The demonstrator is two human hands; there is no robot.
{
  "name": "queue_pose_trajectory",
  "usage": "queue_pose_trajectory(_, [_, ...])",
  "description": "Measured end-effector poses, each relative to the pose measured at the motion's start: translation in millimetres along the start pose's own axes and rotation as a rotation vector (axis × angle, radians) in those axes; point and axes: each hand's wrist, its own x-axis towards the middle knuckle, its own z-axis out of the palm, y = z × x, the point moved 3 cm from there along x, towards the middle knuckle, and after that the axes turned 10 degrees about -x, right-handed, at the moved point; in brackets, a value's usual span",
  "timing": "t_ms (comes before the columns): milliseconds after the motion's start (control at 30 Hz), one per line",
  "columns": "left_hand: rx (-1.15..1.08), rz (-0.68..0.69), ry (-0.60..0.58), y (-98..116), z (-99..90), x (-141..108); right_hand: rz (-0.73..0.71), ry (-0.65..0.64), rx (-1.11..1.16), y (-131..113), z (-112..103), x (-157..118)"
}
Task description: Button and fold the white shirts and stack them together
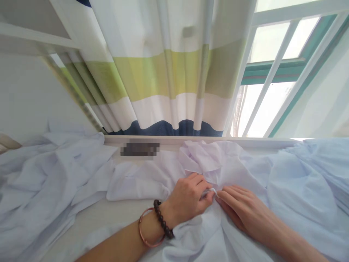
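Observation:
A crumpled white cloth (201,236) spreads in front of me, its folds running down towards my body. My left hand (188,194) pinches a small fold of it between thumb and fingers. Beaded and copper-coloured bracelets (163,220) circle the left wrist. Right beside it, my right hand (237,203) grips the same fold, fingers pressed together and fingertips close to the left thumb. The right thumb is mostly hidden. Beyond both hands, a bunched part of white fabric (201,156) stands up in creases, slightly pinkish.
Layered white cloths (54,182) are heaped on the left, and a stack of folded white cloths (324,174) lies on the right. A blurred-out dark object (140,149) rests near the back edge. Behind hangs a striped curtain (174,72), beside a white-barred window (278,69).

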Motion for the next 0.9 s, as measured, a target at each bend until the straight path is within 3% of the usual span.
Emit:
queue_pose_trajectory(167, [-0.169, -0.077, 0.025, -4, -4.7, 1, 0.074, 0.042, 0.072, 1, 4, -4])
queue_pose_trajectory(367, [-0.186, -0.109, 0.003, -5, -5.1, 1, 0.069, 0.051, 0.059, 2, 3, -2])
queue_pose_trajectory(700, [-0.117, 0.095, 0.012, -2, -6.2, 2, 0.055, 0.089, -0.034, 0, -7, 3])
queue_pose_trajectory(900, [-0.133, 0.105, 0.059, -1, -8.6, 2, 0.034, 0.097, -0.039, 0, -11, 4])
